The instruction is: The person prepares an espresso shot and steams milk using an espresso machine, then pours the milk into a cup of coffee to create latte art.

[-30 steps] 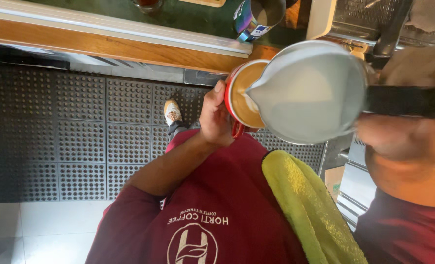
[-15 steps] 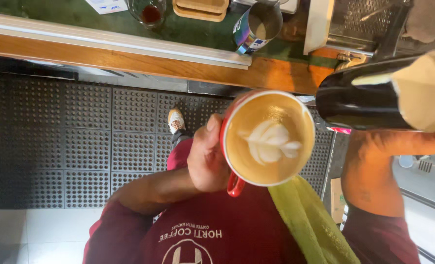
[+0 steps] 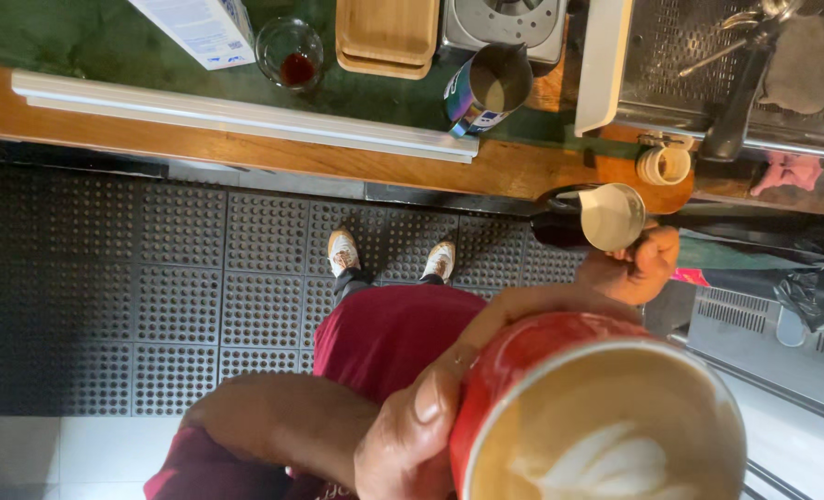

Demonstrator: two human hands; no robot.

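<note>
My left hand [image 3: 407,440] grips a red cup [image 3: 514,370] close under the camera at the lower right. The cup holds a coffee with a white leaf pattern [image 3: 606,454] in its foam. My right hand [image 3: 639,264] holds a black milk pitcher [image 3: 606,215] by its handle, lower down near the edge of the wooden counter [image 3: 245,148]. White milk shows inside the pitcher. The two hands are apart, with the pitcher well beyond the cup.
On the counter stand a steel jug [image 3: 491,88], a small glass [image 3: 289,51], a white carton [image 3: 199,28], a wooden tray [image 3: 386,35] and a coffee machine's metal grate [image 3: 708,56]. A pink cloth [image 3: 792,171] lies at right. My shoes [image 3: 343,252] stand on a black rubber mat [image 3: 106,278].
The pitcher was tipped over the cup, then drew away and down toward the counter. The cup came up closer to the camera, toward the lower right, with the pattern formed.
</note>
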